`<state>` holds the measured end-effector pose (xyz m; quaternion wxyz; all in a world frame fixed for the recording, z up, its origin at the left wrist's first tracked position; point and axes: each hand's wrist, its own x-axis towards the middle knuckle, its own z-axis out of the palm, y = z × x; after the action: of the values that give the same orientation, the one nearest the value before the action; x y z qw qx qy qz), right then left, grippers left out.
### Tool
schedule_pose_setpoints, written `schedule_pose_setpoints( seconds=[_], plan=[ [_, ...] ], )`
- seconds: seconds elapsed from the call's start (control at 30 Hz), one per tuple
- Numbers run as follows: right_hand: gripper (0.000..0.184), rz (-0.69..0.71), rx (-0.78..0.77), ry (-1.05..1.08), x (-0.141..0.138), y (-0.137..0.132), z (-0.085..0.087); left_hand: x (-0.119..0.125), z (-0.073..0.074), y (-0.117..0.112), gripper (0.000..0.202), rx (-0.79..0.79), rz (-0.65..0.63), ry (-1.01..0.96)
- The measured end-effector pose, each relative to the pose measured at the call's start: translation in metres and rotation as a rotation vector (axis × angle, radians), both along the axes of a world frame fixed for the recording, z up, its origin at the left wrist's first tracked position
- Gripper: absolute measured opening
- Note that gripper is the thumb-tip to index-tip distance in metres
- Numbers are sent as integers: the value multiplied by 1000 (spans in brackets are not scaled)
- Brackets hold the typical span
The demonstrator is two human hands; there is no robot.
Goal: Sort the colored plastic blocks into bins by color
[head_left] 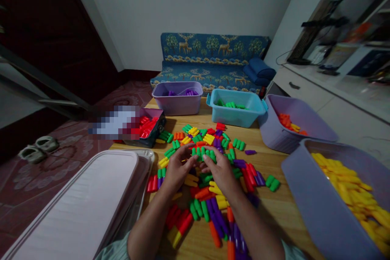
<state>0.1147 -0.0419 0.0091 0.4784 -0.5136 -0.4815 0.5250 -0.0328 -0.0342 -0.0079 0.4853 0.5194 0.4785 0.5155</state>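
Observation:
A heap of coloured plastic blocks [213,187], red, green, yellow, purple and orange, lies spread over a low wooden table [274,207]. My left hand [176,168] and my right hand [221,170] meet over the middle of the heap. Both have their fingers curled round a row of green blocks [203,153] held between them. The fingertips are partly hidden behind the green pieces.
Bins ring the heap: a purple bin [178,103] with purple blocks, a blue bin [236,111] with green ones, a lilac bin [294,136] with orange ones, a lilac bin [317,203] with yellow ones, a dark box [150,138] with red ones. A lidded container [85,199] sits at left.

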Motion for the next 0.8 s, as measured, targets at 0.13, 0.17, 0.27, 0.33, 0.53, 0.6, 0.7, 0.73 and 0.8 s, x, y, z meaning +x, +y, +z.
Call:
schedule_pose_setpoints(
  seconds=[0.13, 0.17, 0.27, 0.33, 0.53, 0.6, 0.7, 0.73, 0.8],
  plan=[
    [46, 21, -48, 180, 3, -2, 3, 4, 10, 5, 53, -100, 21, -89],
    [47, 30, -80, 259, 4, -2, 4, 6, 14, 7, 55, -159, 8, -135],
    [42, 64, -192, 509, 10, -1, 11, 11, 24, 12, 54, -360, -36, -287],
    [33, 75, -248, 619, 15, 2, 17, 16, 31, 17, 47, -458, -67, -360],
    [11, -87, -265, 726, 33, 44, 44, 49, 66, 62, 13, -648, -186, -503],
    [14, -176, -246, 716, 42, 71, 62, 64, 86, 90, 12, -653, -228, -516],
    [13, -260, -201, 687, 58, 117, 98, 87, 119, 135, 19, -544, -256, -538],
    [11, -277, -186, 680, 63, 130, 109, 94, 129, 148, 26, -504, -277, -542],
    [9, -313, -151, 681, 73, 150, 126, 104, 140, 166, 38, -435, -216, -518]
  ],
)
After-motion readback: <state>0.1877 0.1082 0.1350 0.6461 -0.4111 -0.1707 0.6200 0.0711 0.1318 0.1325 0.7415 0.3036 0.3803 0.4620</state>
